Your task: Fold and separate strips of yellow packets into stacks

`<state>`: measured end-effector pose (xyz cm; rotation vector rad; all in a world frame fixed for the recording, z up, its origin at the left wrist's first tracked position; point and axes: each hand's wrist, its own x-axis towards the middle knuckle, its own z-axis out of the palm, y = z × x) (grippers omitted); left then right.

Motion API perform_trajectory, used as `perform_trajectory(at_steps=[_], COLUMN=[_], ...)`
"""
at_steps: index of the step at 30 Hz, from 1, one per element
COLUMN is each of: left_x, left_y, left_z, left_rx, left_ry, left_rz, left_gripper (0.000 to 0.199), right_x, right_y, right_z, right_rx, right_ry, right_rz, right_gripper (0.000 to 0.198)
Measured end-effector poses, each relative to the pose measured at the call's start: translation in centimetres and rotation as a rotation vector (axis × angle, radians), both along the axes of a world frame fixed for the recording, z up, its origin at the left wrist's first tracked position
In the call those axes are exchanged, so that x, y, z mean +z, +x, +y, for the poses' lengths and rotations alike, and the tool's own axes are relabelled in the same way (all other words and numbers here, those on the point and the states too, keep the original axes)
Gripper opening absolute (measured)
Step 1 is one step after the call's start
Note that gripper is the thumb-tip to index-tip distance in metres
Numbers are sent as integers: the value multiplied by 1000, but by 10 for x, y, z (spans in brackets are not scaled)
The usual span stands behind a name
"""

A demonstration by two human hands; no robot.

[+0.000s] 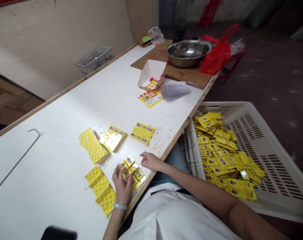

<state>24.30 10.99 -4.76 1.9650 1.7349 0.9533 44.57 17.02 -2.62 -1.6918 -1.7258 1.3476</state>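
My left hand (122,185) rests on the table with fingers spread. Its fingertips touch the left edge of a printed yellow-and-gold card (133,171) with dark blue pictures, creased into sections. Just right of that card is my right hand (151,162), its fingers curled in a pinch; what they hold, if anything, is too small to make out. Behind the hands lie a stack of gold-backed cards (113,138) and a flat yellow printed card (143,133). To the left are a yellow patterned stack (93,145) and a fanned yellow pile (101,190).
Thin scraps (156,144) litter the white table (74,110). Farther back are an open paper box (152,73), clear plastic sleeves (175,90), a metal basin (188,53) and a red bag (217,55). A white crate (248,133) of yellow packets stands at right; a metal rod (19,156) lies left.
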Motion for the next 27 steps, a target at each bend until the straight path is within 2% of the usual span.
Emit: perform_trajectory(at_steps=[3, 6, 9, 12, 14, 16, 18, 22, 25, 27], left_x=[4, 6, 1, -8, -7, 0, 13, 45, 63, 70], left_y=[0, 2, 3, 5, 7, 11, 16, 30, 41, 40], left_z=[-2, -5, -11, -14, -13, -8, -2, 12, 21, 26], left_rx=[-13, 41, 33, -2, 32, 109, 174, 143, 36, -17], left_ry=[-66, -102, -127, -123, -127, -147, -158, -138, -117, -90], left_rz=[-64, -229, -433, -531, -613, -745, -885, -1004, -976, -890], left_gripper=[33, 41, 49, 54, 53, 50, 49, 49, 48, 45], right_x=[1, 3, 4, 3, 0, -3, -5, 2, 17, 29], right_y=[-3, -5, -6, -12, -19, -25, -30, -23, 8, 47], right_z=[5, 9, 7, 0, -4, -7, -8, -7, -8, -11], right_rx=[63, 103, 104, 81, 68, 39, -29, -204, -262, -321], right_ry=[-11, -39, -69, -76, -68, -62, -58, -71, -163, -195], right_rz=[11, 25, 47, 80, 101, 148, 283, 662, 816, 812], right_gripper=[44, 44, 44, 46, 48, 48, 47, 49, 50, 52])
